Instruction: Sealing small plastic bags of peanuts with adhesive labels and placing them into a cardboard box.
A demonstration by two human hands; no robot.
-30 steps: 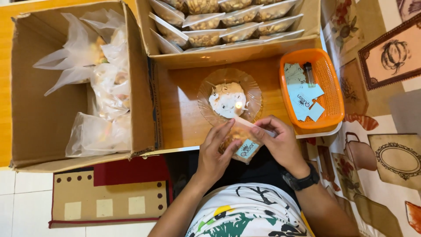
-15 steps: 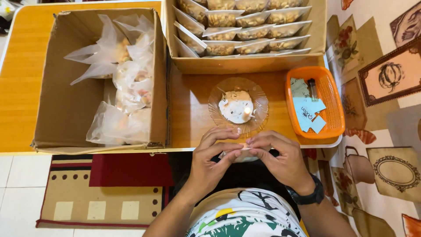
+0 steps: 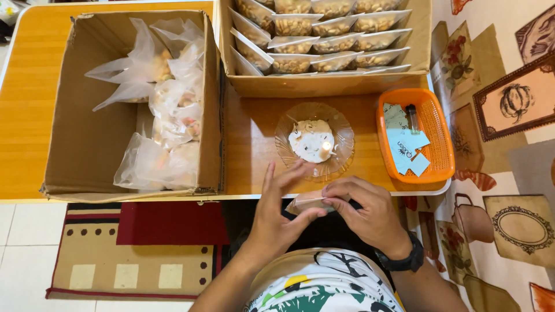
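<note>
My left hand (image 3: 278, 212) and my right hand (image 3: 363, 212) pinch a small clear plastic packet (image 3: 307, 203) between them, just in front of the table's near edge and above my lap. The packet is mostly hidden by my fingers. Right behind my hands a clear glass dish (image 3: 314, 140) stands on the orange wooden table (image 3: 254, 147), holding a flat pale lump with a small lit flame. I wear a black watch on my right wrist.
A large open cardboard box (image 3: 87, 144) with several knotted clear bags stands at the left. Another cardboard box (image 3: 324, 84) at the back holds rows of sealed snack packets. An orange basket (image 3: 436, 136) with light blue paper labels sits at the right. A patterned rug (image 3: 133, 248) lies on the floor.
My hands have drawn the packet back from the dish toward my lap and lowered it below the table edge. The view has shifted, with the boxes now further right and down in frame.
</note>
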